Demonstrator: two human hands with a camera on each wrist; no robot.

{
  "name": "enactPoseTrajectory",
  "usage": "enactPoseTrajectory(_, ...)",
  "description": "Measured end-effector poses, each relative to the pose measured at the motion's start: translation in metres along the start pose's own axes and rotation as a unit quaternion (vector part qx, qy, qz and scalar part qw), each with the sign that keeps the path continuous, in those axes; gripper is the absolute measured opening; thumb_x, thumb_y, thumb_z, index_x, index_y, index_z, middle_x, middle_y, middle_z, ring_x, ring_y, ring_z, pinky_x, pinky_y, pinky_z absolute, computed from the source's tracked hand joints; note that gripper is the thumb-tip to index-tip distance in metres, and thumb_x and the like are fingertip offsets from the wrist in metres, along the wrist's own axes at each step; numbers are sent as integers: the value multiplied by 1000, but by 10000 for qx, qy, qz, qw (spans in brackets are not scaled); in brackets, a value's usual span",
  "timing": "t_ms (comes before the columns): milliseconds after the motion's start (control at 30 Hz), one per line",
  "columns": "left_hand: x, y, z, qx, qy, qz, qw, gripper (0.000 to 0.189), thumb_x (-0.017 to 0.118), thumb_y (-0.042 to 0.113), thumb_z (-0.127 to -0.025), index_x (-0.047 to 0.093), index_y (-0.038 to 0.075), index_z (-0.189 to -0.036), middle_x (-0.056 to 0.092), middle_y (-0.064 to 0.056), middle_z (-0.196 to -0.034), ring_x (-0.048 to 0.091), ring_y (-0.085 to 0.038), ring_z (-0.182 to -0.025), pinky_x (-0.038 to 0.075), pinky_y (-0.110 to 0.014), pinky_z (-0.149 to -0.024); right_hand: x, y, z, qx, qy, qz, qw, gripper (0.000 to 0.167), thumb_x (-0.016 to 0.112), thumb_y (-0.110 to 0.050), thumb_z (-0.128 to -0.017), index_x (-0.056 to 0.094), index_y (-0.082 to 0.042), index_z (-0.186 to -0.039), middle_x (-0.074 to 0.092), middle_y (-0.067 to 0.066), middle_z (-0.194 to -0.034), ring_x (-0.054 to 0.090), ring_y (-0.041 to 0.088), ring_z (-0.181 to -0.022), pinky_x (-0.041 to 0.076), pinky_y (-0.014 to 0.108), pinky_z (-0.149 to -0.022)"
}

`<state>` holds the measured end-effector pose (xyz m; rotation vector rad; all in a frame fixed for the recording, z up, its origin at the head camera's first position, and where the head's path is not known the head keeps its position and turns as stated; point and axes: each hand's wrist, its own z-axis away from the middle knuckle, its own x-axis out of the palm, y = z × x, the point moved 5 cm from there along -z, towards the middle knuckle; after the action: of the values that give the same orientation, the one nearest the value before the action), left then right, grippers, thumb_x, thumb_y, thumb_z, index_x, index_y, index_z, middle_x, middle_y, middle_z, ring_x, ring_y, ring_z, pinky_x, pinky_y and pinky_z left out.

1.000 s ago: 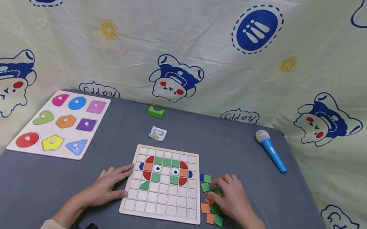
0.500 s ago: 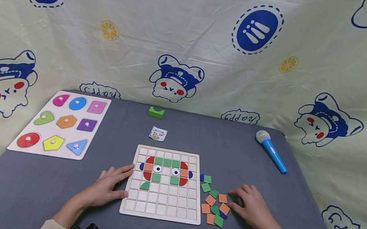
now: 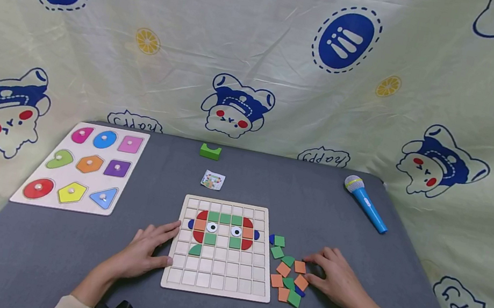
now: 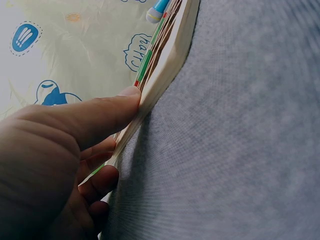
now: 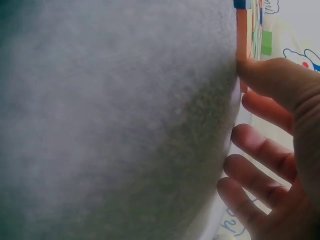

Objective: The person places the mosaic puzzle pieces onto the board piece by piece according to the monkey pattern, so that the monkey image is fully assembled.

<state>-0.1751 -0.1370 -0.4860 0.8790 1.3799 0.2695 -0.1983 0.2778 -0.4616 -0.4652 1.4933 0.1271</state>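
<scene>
A pale wooden grid board (image 3: 218, 267) lies flat on the table. Colored tiles fill part of its upper rows: red quarter rounds, green (image 3: 213, 216) and orange squares, blue pieces and two eye tiles. One green quarter round (image 3: 195, 249) sits lower left. My left hand (image 3: 141, 251) rests against the board's left edge, thumb and fingertips touching it, as the left wrist view also shows. At the right, my right hand (image 3: 338, 277) touches the rim of a loose tile pile, its thumb tip at an orange square tile (image 3: 301, 282). In the right wrist view its fingers are spread.
Loose green tiles (image 3: 277, 252), orange tiles and blue tiles lie right of the board. A picture card (image 3: 212, 180) and a green notched block (image 3: 210, 151) are behind it. A shape puzzle (image 3: 106, 208) stands far left; a blue microphone (image 3: 369, 209) is back right.
My right hand has drawn back rightward from over the loose tiles, uncovering them, then shifted slightly left to the pile's edge. The left hand has stayed at the board.
</scene>
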Motion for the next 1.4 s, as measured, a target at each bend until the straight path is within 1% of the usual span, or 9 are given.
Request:
enactPoseTrajectory(100,0,0,0,-4,-13,-12,10000,69,71,23,-81,42,8,-142,37,-2,-152,35,-9,-98,20,-35,-82,-1,-1,0,-66,11,-32,10000,29,72,-32,-81,69,-21,-107,56,-6,-95,41,11,-88,39,29,-72)
enactPoseTrajectory(433,1,0,0,-17,-47,-21,10000,69,71,23,-82,42,8,-142,36,-2,-152,35,-9,-98,20,-34,-81,3,1,1,-27,91,-51,9999,21,73,-30,-80,69,-26,-100,53,-9,-91,40,9,-86,37,27,-72)
enactPoseTrajectory(700,1,0,0,6,-56,-30,10000,69,71,24,-82,42,8,-142,36,-2,-152,35,-10,-99,21,-36,-83,1,-1,2,-121,235,-10,9996,20,72,-29,-81,69,-24,-100,55,-9,-94,41,10,-87,39,30,-74)
enactPoseTrajectory(833,1,0,0,26,-90,-18,10000,69,71,24,-82,42,8,-142,36,-3,-152,35,-10,-99,20,-37,-83,-2,-6,2,-204,384,3,9991,21,72,-31,-81,69,-24,-101,56,-9,-94,42,9,-89,40,32,-76)
enactPoseTrajectory(967,1,-1,0,-19,-121,8,9999,69,70,24,-82,41,8,-143,35,-2,-153,35,-10,-99,20,-37,-83,-7,-21,-1,-290,464,-37,9985,22,72,-34,-81,69,-25,-101,57,-9,-95,42,9,-91,41,33,-77)
enactPoseTrajectory(1067,1,-1,0,-31,-121,15,9999,69,70,24,-83,41,8,-143,35,-2,-153,36,-11,-100,20,-38,-83,-9,-36,-7,-310,400,-114,9987,22,71,-35,-81,69,-26,-102,57,-8,-96,42,9,-92,41,33,-78)
enactPoseTrajectory(1133,1,-1,0,-33,-124,2,9999,69,70,24,-83,41,8,-143,35,-2,-153,36,-12,-100,20,-39,-84,-9,-47,-11,-402,380,-202,9983,22,71,-35,-82,69,-26,-102,57,-8,-96,41,8,-91,41,33,-78)
enactPoseTrajectory(1267,1,-1,0,-48,-137,-4,9999,69,70,24,-83,41,9,-143,35,-3,-153,36,-12,-100,21,-41,-85,-7,-69,-19,-763,522,-261,9954,21,71,-33,-82,70,-25,-101,57,-6,-95,41,8,-91,41,32,-77)
enactPoseTrajectory(1400,1,-1,0,-92,-126,8,9999,69,70,24,-83,41,9,-143,35,-2,-153,36,-12,-100,21,-41,-85,-2,-93,-30,-1106,749,-126,9910,21,73,-32,-80,70,-24,-100,58,-5,-92,41,8,-89,40,30,-75)
